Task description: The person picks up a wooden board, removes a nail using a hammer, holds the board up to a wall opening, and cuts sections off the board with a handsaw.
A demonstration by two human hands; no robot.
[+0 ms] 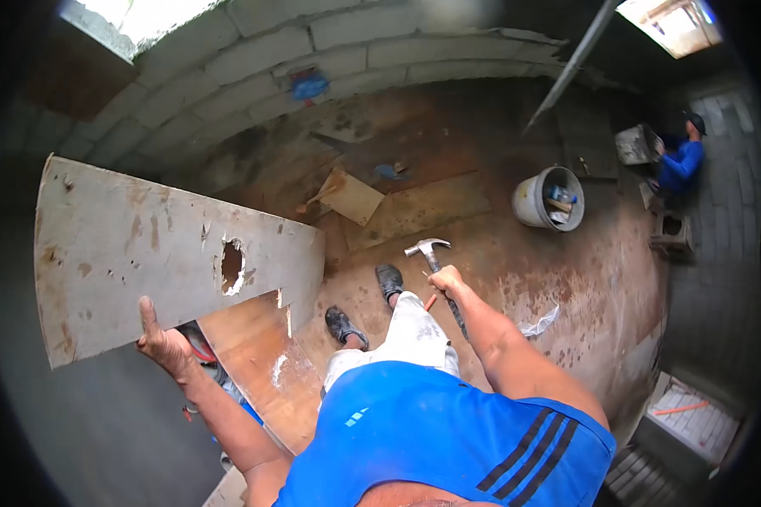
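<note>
Head view: left hand (167,346) grips lower edge of holed board (165,245); right hand (451,280) clamps handle of hammer (431,252); hands well apart; bucket (530,201) stands on floor (503,253).

A white bucket (528,201) with odds and ends inside stands on a stained floor (600,287), apart from a long board (435,209) and a smaller board (349,197). Beyond, a person in a blue top (685,165) is at a pail (634,145), near a hollow block (671,235). Clear plastic (543,321) lies crumpled; a pole (573,63) slants overhead.
</note>
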